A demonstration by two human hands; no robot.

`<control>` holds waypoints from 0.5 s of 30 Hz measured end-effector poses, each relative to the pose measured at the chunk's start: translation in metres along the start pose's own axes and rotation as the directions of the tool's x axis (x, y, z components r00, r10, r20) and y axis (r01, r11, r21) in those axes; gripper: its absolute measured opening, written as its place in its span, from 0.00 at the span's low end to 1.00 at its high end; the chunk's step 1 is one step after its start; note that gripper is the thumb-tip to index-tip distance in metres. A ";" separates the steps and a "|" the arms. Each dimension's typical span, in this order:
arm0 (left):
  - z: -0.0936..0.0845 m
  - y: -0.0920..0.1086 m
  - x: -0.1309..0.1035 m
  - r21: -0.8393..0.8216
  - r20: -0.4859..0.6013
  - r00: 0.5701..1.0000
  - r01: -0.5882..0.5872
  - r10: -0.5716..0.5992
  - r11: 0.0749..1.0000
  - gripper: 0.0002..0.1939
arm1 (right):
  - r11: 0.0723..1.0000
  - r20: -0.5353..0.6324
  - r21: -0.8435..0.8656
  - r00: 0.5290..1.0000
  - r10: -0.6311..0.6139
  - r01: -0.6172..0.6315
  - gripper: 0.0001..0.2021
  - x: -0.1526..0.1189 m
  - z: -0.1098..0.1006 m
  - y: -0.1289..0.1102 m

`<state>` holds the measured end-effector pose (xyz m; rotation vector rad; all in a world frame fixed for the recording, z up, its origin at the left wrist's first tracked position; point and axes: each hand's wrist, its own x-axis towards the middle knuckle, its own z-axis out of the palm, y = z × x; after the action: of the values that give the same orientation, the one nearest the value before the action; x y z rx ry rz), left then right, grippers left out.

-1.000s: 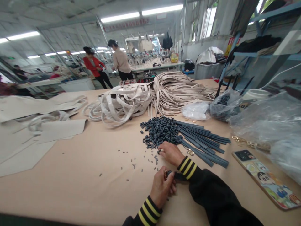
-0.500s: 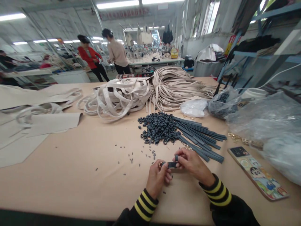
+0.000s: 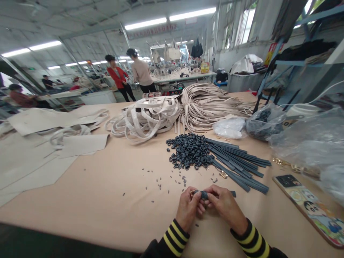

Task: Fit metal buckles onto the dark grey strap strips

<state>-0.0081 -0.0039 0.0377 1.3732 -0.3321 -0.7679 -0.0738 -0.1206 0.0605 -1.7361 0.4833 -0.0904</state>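
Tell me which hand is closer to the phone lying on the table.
Right. The right hand sits between the phone and the left hand, which is farther off; both pinch a dark strap.

A large workshop hall stretches back under a pale ceiling [image 3: 80,21] hung with long fluorescent tube lights [image 3: 169,20], while tall windows [image 3: 243,25] on the right wall let in daylight. A wide tan worktable [image 3: 94,186] fills the foreground, and further worktables [image 3: 185,77] stand behind it, where two people [image 3: 131,77] stand on the grey floor and others sit at the far left. On the right, a blue metal shelf rack [image 3: 301,62] holds dark cloth.
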 end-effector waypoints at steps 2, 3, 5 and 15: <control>0.001 0.001 0.000 0.005 -0.014 1.000 -0.006 0.006 1.000 0.13 | 0.998 0.031 0.063 0.999 0.017 -0.019 0.13 -0.002 -0.001 0.002; 0.002 0.001 0.001 0.012 -0.024 1.000 -0.010 0.010 1.000 0.13 | 0.996 0.042 0.087 0.999 0.024 -0.027 0.15 -0.003 -0.002 0.004; 0.003 0.001 0.001 0.026 -0.034 0.999 -0.016 0.017 1.000 0.13 | 0.991 0.063 0.125 0.997 0.036 -0.044 0.17 -0.003 -0.003 0.008; 0.003 -0.001 -0.001 0.002 -0.042 0.999 -0.025 0.025 1.000 0.13 | 0.995 -0.054 0.052 0.995 -0.078 0.081 0.11 0.000 -0.004 0.015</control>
<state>-0.0107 -0.0053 0.0375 1.3819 -0.3161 -0.7176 -0.0794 -0.1259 0.0466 -1.7032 0.4461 -0.2042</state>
